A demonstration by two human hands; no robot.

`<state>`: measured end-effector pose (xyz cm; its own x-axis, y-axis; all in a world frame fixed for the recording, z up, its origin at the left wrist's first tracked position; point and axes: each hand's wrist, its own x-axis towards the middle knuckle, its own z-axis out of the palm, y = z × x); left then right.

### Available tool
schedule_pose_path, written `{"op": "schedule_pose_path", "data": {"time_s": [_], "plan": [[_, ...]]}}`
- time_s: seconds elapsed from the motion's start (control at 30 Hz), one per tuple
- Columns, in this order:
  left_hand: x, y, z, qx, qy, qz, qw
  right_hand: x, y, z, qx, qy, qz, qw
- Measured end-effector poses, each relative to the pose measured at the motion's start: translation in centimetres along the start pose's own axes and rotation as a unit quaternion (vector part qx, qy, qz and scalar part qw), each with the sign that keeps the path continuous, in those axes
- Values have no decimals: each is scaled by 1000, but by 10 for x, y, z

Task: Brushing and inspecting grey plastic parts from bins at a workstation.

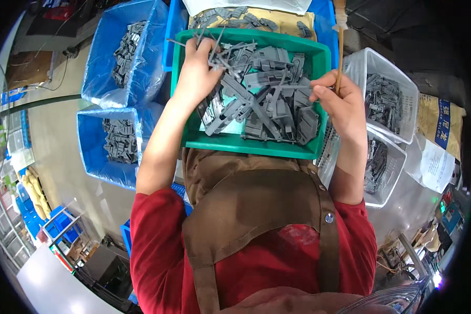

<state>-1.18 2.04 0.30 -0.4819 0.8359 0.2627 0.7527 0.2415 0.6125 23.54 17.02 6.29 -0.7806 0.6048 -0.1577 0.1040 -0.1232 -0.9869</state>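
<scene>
A green bin (256,147) stands before me, heaped with moulded grey plastic parts (277,107) and thin runner strips. At its far left corner my left hand (198,73) is closed round a bunch of thin grey plastic sprues (217,49), which stick out in several directions. Over the right rim, my right hand (344,102) has its thumb and forefinger pinched at the end of a grey plastic strip (294,87). A thin brown stick (340,52) rises beside that hand's fingers; whether the hand also grips it I cannot tell.
Two blue lined bins (91,68) with small grey parts stand at the left. Two white baskets (413,104) with dark parts are at the right, beside a yellowish printed sack (445,123). Behind the green bin, a blue bin (324,18) holds grey parts on brown sheeting.
</scene>
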Motion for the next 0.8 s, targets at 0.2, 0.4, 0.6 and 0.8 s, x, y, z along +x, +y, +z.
{"op": "schedule_pose_path", "data": {"time_s": [0.2, 0.4, 0.6, 0.8], "plan": [[8, 9, -3, -79, -54, -89, 991, -2, 6, -1, -2, -3, 11, 1000], [2, 0, -19, -200, 2, -79, 977, -1, 8, -3, -5, 0, 7, 1000], [-18, 26, -54, -223, -65, -37, 972, -3, 6, -10, 7, 19, 13, 1000], [-5, 36, -60, -182, 76, -26, 980, 7, -3, -2, 18, 52, 5, 998]]}}
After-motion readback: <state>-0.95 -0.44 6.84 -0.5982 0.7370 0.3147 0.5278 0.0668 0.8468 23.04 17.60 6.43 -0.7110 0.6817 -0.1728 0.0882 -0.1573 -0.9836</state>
